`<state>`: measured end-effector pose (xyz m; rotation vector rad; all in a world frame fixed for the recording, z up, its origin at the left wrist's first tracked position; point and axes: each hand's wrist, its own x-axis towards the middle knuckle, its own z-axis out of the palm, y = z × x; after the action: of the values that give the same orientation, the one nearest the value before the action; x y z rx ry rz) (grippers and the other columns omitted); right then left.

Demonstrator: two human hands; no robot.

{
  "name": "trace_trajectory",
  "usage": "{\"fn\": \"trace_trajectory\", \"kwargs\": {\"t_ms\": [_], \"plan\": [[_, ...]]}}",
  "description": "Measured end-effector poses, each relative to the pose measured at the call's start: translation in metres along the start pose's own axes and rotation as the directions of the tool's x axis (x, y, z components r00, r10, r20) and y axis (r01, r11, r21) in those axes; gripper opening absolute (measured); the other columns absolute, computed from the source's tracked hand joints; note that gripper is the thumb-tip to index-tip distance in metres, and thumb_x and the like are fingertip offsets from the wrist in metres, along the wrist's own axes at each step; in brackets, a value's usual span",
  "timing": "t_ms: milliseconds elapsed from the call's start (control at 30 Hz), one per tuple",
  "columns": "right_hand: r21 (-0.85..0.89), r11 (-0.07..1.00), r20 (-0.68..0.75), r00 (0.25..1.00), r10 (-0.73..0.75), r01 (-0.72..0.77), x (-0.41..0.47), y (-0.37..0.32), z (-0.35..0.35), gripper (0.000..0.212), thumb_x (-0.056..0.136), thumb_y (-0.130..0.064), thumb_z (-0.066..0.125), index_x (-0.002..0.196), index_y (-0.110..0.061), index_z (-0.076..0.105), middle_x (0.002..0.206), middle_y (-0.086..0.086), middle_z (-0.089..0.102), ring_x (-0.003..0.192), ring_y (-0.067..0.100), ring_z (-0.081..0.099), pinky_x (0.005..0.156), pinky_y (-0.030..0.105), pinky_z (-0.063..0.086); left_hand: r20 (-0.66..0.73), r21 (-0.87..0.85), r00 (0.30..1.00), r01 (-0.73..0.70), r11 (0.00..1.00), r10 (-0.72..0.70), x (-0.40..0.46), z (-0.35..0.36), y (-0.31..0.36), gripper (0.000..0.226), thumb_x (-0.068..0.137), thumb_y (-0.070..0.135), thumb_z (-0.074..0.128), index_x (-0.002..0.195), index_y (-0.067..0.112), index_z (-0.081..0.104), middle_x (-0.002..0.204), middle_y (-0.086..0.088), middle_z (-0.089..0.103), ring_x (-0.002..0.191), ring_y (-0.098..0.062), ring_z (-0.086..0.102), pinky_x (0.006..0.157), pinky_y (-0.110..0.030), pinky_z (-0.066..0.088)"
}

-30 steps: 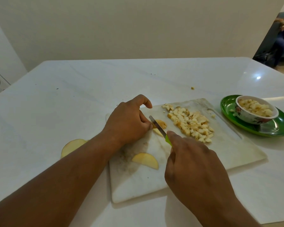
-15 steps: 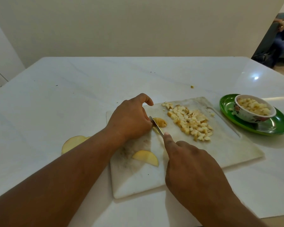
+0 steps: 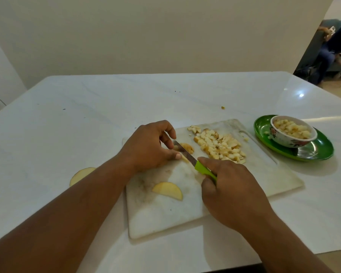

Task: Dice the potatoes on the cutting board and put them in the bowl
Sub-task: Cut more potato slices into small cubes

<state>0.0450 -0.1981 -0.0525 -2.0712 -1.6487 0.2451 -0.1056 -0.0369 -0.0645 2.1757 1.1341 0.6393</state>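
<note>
Left hand (image 3: 152, 146) is curled over a small potato piece (image 3: 186, 148) at the far-left part of the cutting board (image 3: 165, 213), fingertips bent under and pinning it, thumb tucked near the blade. Likely a claw hold: keeps the fingertips behind the cutting edge. Right hand (image 3: 232, 192) is wrapped round the green handle of a small knife (image 3: 187, 154), index finger stretched along the top of the handle, probably for steering. Blade runs diagonally away from the body, lying against the piece right beside the left thumb. Whether it's mid-cut or just resting on top, can't tell.

Diced potato heap (image 3: 220, 145) sits just right of the blade, pushed clear so the cutting zone stays open and it's a short sweep toward the bowl (image 3: 292, 133). Bowl is off the board to the right, standing on a green plate (image 3: 321, 152), already holding cubes; a few bits lie on the plate beside it.

Still to cut: one half-round potato slice (image 3: 167, 191) on the near-left of the board, another slice (image 3: 81, 175) on the worktop (image 3: 87, 115) left of the board, partly hidden by the left forearm. One stray cube (image 3: 223, 107) on the worktop beyond the board.

Judgement: mid-task, dicing step. Risk is the thumb, very close to the edge.
</note>
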Motion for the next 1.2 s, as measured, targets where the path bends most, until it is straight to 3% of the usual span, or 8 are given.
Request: {"fn": "trace_trajectory", "kwargs": {"t_ms": [133, 333, 467, 633, 733, 900, 1067, 1200], "plan": [[0.017, 1.0, 0.002, 1.0, -0.008, 0.008, 0.0, 0.002, 0.0, 0.054, 0.09, -0.024, 0.05, 0.142, -0.038, 0.051, 0.137, -0.013, 0.058, 0.113, 0.006, 0.055, 0.095, 0.024, 0.047, 0.024, -0.033, 0.994, 0.105, 0.994, -0.104, 0.006, 0.002, -0.001, 0.046, 0.064, 0.036, 0.097, 0.095, 0.035, 0.064, 0.084, 0.018, 0.073, 0.06, 0.005, 0.058, 0.061, -0.026, 0.051], [0.085, 0.996, 0.006, 1.0, 0.014, -0.014, 0.002, 0.012, 0.001, 0.05, 0.088, -0.023, 0.055, 0.135, -0.039, 0.059, 0.132, -0.014, 0.062, 0.068, -0.003, 0.049, 0.062, 0.007, 0.033, 0.044, -0.068, 0.978, 0.205, 0.976, -0.203, 0.009, 0.006, 0.005, 0.033, 0.067, 0.024, 0.096, 0.086, 0.028, 0.069, 0.081, 0.014, 0.074, 0.061, 0.001, 0.063, 0.056, -0.024, 0.051], [0.119, 0.992, -0.015, 0.999, 0.038, -0.036, 0.002, 0.012, -0.003, 0.047, 0.091, -0.023, 0.057, 0.135, -0.04, 0.06, 0.139, -0.016, 0.057, 0.108, -0.003, 0.054, 0.078, 0.003, 0.033, 0.055, -0.061, 0.981, 0.19, 0.98, -0.187, 0.009, 0.003, 0.006, 0.022, 0.068, 0.029, 0.096, 0.078, 0.029, 0.076, 0.078, 0.013, 0.074, 0.055, 0.002, 0.064, 0.052, -0.018, 0.049], [0.215, 0.975, -0.061, 0.995, 0.074, -0.059, 0.004, 0.013, -0.004, 0.044, 0.092, -0.02, 0.059, 0.132, -0.038, 0.063, 0.134, -0.018, 0.06, 0.092, -0.023, 0.048, 0.072, -0.004, 0.033, 0.033, 0.029, 0.984, 0.174, 0.984, -0.175, 0.005, 0.003, 0.009, 0.011, 0.074, 0.035, 0.091, 0.077, 0.034, 0.081, 0.07, 0.018, 0.072, 0.059, 0.005, 0.064, 0.059, -0.018, 0.05], [0.213, 0.974, -0.083, 0.992, 0.097, -0.077, 0.007, 0.011, -0.008, 0.043, 0.092, -0.02, 0.059, 0.131, -0.036, 0.063, 0.134, -0.016, 0.061, 0.117, -0.005, 0.05, 0.094, 0.013, 0.034, 0.013, 0.114, 0.991, 0.131, 0.985, -0.133, 0.003, 0.003, 0.011, 0.007, 0.076, 0.036, 0.087, 0.08, 0.036, 0.08, 0.077, 0.021, 0.069, 0.068, 0.01, 0.06, 0.059, -0.014, 0.041], [0.138, 0.988, -0.08, 0.993, 0.084, -0.072, 0.004, 0.006, -0.013, 0.044, 0.091, -0.023, 0.059, 0.133, -0.035, 0.062, 0.135, -0.016, 0.061, 0.126, 0.005, 0.051, 0.097, 0.016, 0.034, -0.031, 0.121, 0.999, 0.043, 0.992, -0.04, -0.004, -0.004, 0.003, 0.023, 0.068, 0.048, 0.09, 0.079, 0.037, 0.074, 0.083, 0.021, 0.07, 0.07, 0.011, 0.06, 0.063, -0.016, 0.044], [0.147, 0.986, -0.165, 0.981, 0.098, -0.073, 0.011, 0.002, -0.015, 0.04, 0.09, -0.024, 0.059, 0.129, -0.03, 0.065, 0.12, -0.011, 0.069, 0.105, 0.013, 0.063, 0.088, 0.024, 0.048, -0.107, 0.122, 0.994, 0.028, 0.992, -0.015, 0.001, -0.005, -0.003, 0.022, 0.083, 0.043, 0.08, 0.104, 0.043, 0.075, 0.093, 0.027, 0.069, 0.08, 0.008, 0.058, 0.071, -0.017, 0.042], [0.092, 0.994, -0.197, 0.977, 0.081, -0.064, 0.042, -0.002, -0.009, 0.013, 0.085, -0.038, 0.066, 0.086, -0.025, 0.064, 0.07, -0.009, 0.06, 0.066, 0.009, 0.054, 0.055, 0.02, 0.035, -0.022, 0.166, 1.0, 0.015, 0.986, -0.011, 0.003, 0.001, 0.001, 0.028, 0.09, 0.04, 0.074, 0.118, 0.041, 0.073, 0.098, 0.026, 0.07, 0.083, 0.011, 0.054, 0.075, -0.012, 0.038]]}}
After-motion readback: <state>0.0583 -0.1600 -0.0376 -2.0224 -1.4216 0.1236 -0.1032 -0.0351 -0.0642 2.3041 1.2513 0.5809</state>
